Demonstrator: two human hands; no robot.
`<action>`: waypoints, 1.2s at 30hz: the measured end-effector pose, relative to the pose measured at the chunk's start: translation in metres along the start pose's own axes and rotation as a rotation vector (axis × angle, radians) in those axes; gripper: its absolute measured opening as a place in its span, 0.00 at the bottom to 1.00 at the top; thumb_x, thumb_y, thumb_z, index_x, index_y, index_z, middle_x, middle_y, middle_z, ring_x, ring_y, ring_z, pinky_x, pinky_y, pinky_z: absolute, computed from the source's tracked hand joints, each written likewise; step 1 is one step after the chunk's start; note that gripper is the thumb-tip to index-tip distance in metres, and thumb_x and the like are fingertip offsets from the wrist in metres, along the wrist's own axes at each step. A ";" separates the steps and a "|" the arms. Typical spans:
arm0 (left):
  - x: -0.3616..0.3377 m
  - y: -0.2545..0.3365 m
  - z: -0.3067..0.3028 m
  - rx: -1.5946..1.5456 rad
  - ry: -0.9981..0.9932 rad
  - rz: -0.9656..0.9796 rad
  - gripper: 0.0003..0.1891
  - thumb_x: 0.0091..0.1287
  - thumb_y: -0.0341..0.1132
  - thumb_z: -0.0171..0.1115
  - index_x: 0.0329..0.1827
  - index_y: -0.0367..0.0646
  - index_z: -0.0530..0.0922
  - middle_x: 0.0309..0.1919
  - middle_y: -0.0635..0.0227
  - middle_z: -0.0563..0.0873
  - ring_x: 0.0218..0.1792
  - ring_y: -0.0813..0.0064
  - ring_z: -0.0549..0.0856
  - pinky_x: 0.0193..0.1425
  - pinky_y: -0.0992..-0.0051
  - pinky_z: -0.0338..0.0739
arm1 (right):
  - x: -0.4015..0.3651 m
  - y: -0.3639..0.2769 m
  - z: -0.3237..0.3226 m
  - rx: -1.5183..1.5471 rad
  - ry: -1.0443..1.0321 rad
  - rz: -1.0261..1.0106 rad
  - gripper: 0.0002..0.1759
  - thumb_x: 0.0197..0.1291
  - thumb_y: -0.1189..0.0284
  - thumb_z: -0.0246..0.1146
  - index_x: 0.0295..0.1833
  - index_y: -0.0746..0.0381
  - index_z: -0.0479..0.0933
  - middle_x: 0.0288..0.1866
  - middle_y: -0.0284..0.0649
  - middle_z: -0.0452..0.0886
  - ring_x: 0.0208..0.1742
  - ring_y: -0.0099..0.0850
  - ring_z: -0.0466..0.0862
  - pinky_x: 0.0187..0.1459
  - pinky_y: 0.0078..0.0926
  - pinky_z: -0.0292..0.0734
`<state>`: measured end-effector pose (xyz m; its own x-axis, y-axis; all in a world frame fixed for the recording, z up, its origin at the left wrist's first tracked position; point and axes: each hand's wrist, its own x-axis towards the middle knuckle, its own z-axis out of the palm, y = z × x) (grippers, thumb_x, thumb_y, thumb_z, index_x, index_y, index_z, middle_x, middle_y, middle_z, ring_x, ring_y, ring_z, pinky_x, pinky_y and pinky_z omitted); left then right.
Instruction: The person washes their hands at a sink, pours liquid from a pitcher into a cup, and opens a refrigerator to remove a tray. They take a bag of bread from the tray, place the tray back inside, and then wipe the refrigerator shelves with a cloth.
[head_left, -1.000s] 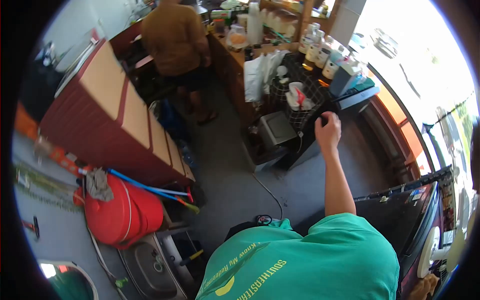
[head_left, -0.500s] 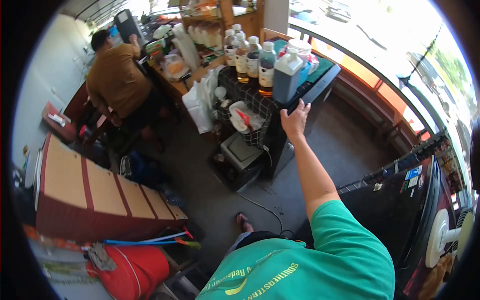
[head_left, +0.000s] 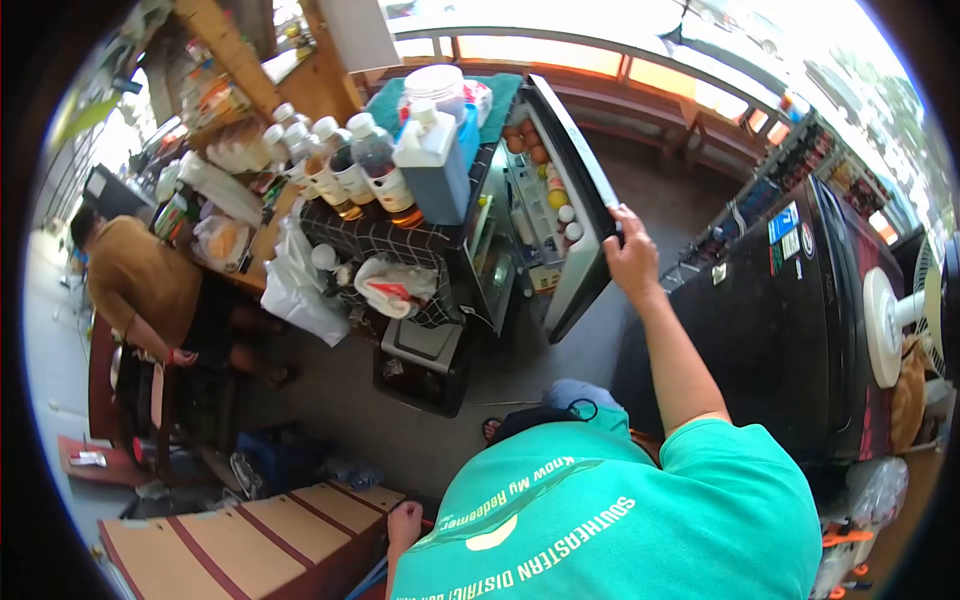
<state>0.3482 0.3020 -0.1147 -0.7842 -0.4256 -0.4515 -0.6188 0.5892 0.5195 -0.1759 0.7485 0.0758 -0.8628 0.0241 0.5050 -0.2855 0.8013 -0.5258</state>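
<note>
My right hand (head_left: 633,252) grips the edge of the open refrigerator door (head_left: 590,225), with its fingers over the door's outer side. Eggs (head_left: 526,140) and small white-capped containers (head_left: 568,222) sit in the door's racks. Lit shelves (head_left: 492,250) show inside the black refrigerator. On its top stand bottles of brown liquid (head_left: 388,180), a large jug of dark liquid (head_left: 436,170) and a white tub (head_left: 434,84). Low at my left side, my left hand (head_left: 404,524) is closed beside the brown slatted surface (head_left: 270,535); whether it holds anything is hidden.
A person in a brown shirt (head_left: 150,275) stands at the cluttered table on the left. A grey bin (head_left: 422,345) is on the floor beside the refrigerator. On the right are a black appliance (head_left: 745,330) and a white fan (head_left: 883,328). Benches (head_left: 620,105) line the railing.
The refrigerator door has swung open to the right with my right hand on it, showing the inside. My left hand has come into view. The camera view has turned right.
</note>
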 end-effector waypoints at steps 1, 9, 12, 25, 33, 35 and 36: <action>0.022 0.015 -0.009 0.025 -0.035 0.019 0.15 0.66 0.42 0.64 0.44 0.40 0.87 0.36 0.52 0.89 0.40 0.53 0.90 0.47 0.60 0.83 | 0.005 0.013 -0.012 0.015 0.017 0.054 0.27 0.58 0.69 0.57 0.66 0.52 0.75 0.67 0.49 0.78 0.64 0.50 0.80 0.64 0.46 0.76; 0.162 0.213 0.008 -0.067 -0.183 0.285 0.16 0.67 0.42 0.68 0.49 0.40 0.86 0.38 0.55 0.91 0.40 0.64 0.91 0.47 0.66 0.83 | 0.124 0.130 -0.051 -0.458 -0.149 0.407 0.31 0.61 0.50 0.61 0.63 0.59 0.75 0.61 0.49 0.82 0.64 0.48 0.80 0.65 0.49 0.73; 0.209 0.303 0.047 -0.223 -0.294 0.381 0.15 0.69 0.41 0.67 0.51 0.39 0.86 0.38 0.61 0.91 0.40 0.74 0.88 0.47 0.72 0.82 | 0.187 0.151 -0.057 -0.582 -0.259 0.529 0.38 0.64 0.40 0.57 0.64 0.61 0.76 0.63 0.49 0.82 0.66 0.45 0.80 0.66 0.51 0.71; 0.482 0.568 0.136 -0.524 0.055 -0.035 0.13 0.71 0.42 0.66 0.47 0.41 0.86 0.35 0.73 0.87 0.33 0.84 0.80 0.37 0.77 0.73 | 0.358 0.303 -0.010 -0.541 -0.129 0.158 0.39 0.63 0.33 0.50 0.38 0.59 0.85 0.39 0.44 0.89 0.47 0.42 0.87 0.53 0.41 0.76; 0.617 0.654 0.102 -0.761 0.156 -0.127 0.11 0.71 0.40 0.62 0.50 0.45 0.83 0.33 0.75 0.83 0.29 0.82 0.79 0.28 0.78 0.72 | 0.424 0.339 0.018 -0.504 -0.063 0.060 0.29 0.62 0.42 0.56 0.34 0.58 0.85 0.36 0.43 0.88 0.43 0.42 0.86 0.51 0.42 0.77; 0.646 0.662 0.099 -0.817 0.279 -0.193 0.10 0.70 0.39 0.62 0.49 0.47 0.82 0.37 0.72 0.83 0.33 0.79 0.82 0.29 0.77 0.73 | 0.439 0.345 0.025 -0.492 -0.098 0.066 0.28 0.62 0.43 0.56 0.35 0.57 0.85 0.36 0.43 0.88 0.43 0.42 0.86 0.50 0.42 0.78; 0.651 0.669 0.097 -0.811 0.276 -0.198 0.10 0.70 0.39 0.62 0.49 0.47 0.82 0.37 0.72 0.83 0.33 0.79 0.82 0.29 0.77 0.73 | 0.444 0.349 0.030 -0.493 -0.105 0.071 0.28 0.62 0.43 0.56 0.35 0.57 0.85 0.36 0.43 0.88 0.43 0.42 0.86 0.50 0.42 0.78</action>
<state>-0.5719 0.4854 -0.1317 -0.5770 -0.6808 -0.4512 -0.5039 -0.1381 0.8527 -0.6713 1.0211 0.0966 -0.9173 0.0491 0.3953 -0.0154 0.9873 -0.1582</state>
